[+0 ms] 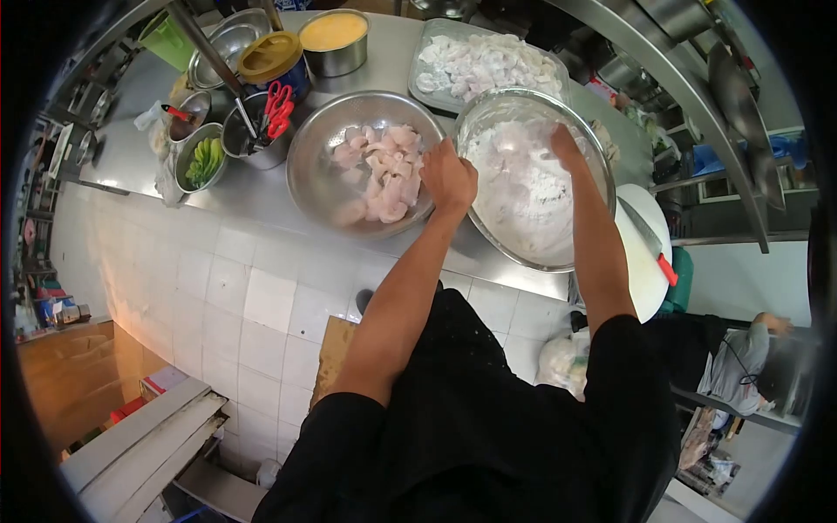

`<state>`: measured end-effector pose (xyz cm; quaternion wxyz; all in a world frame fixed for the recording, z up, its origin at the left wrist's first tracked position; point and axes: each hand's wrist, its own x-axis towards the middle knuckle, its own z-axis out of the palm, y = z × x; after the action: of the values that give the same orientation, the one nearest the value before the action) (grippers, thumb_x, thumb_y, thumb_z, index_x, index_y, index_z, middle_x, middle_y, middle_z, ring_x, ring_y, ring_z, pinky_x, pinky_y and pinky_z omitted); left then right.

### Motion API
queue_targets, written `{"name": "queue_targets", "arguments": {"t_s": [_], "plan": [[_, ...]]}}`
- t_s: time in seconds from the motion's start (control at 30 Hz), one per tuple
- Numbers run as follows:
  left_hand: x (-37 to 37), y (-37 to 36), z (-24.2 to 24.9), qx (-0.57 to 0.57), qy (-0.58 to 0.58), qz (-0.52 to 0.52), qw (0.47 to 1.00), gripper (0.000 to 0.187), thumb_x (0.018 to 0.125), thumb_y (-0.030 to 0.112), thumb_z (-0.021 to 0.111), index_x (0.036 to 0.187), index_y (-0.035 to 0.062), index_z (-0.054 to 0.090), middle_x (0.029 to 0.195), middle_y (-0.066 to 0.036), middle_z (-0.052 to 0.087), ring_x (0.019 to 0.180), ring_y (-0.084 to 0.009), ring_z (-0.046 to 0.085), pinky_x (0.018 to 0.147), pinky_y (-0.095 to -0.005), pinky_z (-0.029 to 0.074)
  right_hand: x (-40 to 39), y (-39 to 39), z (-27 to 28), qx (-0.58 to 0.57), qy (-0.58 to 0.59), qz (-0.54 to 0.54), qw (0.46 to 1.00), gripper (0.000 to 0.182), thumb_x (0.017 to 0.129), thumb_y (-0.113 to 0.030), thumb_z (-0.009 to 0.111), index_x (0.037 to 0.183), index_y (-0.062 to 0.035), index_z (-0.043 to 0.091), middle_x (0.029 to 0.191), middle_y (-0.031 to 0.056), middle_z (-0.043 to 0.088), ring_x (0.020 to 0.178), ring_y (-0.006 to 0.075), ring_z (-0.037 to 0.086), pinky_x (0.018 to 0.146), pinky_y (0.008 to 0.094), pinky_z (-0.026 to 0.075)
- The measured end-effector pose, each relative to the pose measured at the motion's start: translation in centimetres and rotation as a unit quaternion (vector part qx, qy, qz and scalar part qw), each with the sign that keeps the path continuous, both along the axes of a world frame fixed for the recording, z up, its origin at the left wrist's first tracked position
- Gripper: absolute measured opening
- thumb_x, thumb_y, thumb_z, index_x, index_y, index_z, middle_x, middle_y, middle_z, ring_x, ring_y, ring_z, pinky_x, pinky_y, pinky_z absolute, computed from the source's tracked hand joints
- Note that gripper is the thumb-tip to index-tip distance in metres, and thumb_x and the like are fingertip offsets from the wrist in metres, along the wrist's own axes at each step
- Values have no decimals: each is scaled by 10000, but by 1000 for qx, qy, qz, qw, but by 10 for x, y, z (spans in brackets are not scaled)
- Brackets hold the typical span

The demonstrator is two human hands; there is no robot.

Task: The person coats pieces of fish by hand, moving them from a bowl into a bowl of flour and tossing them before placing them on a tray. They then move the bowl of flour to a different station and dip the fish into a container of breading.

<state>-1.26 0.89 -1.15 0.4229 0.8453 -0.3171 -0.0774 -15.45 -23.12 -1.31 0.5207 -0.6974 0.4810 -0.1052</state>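
My left hand point(449, 179) is closed at the right rim of a metal bowl point(305, 174) that holds pieces of pale raw meat point(384, 170). Its fingers curl down beside the meat, and what they hold is hidden. My right hand point(565, 144) reaches into a second metal bowl point(602, 187) of white flour point(532, 196); its fingertips are hidden in the flour. Behind that bowl, a clear tray point(416, 74) holds many flour-coated pieces point(488, 65).
Left of the bowls stand a pot with red-handled scissors point(279, 109), a bowl of green slices point(205, 163), a blue tub and a pot of yellow liquid point(334, 32). On the right, a red-handled knife point(645, 231) lies on a round white board point(632, 279). Another person point(732, 370) is at the far right.
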Motion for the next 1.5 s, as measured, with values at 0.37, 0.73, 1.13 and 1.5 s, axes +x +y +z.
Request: {"name": "queue_targets", "arguments": {"t_s": [0.37, 0.73, 1.13, 1.5], "plan": [[1, 2, -2, -28, -18, -8, 999, 366, 742, 81, 557, 1092, -14, 510, 1038, -182, 552, 994, -363, 495, 810, -490, 388, 43, 126, -52, -443, 274, 210, 827, 451, 779, -231, 548, 1210, -103, 505, 1279, 212, 434, 1215, 425, 342, 925, 527, 398], [-2, -4, -11, -27, -4, 7, 1000, 398, 743, 83, 564, 1126, -7, 506, 1056, -163, 551, 1034, -343, 481, 824, -481, 390, -57, 53, -39, -146, 169, 103, 969, 310, 883, -165, 492, 1124, 19, 558, 1038, 125, 620, 935, 187, 579, 828, 311, 456], [-6, -9, -8, -37, -9, 10, 999, 363, 746, 90, 556, 1097, 3, 522, 1052, -162, 556, 1029, -340, 484, 817, -493, 372, -12, 92, -66, 47, -78, 124, 988, 413, 747, -102, 650, 1105, 49, 512, 896, 102, 590, 815, 220, 596, 686, 310, 508], [4, -2, -8, -19, -18, -9, 1000, 330, 731, 89, 557, 1047, -1, 540, 1022, -168, 573, 1025, -353, 485, 796, -526, 351, 36, 92, -76, -372, 305, 268, 835, 488, 779, -159, 598, 1245, -75, 479, 1192, 196, 537, 1072, 344, 523, 795, 401, 500]]}}
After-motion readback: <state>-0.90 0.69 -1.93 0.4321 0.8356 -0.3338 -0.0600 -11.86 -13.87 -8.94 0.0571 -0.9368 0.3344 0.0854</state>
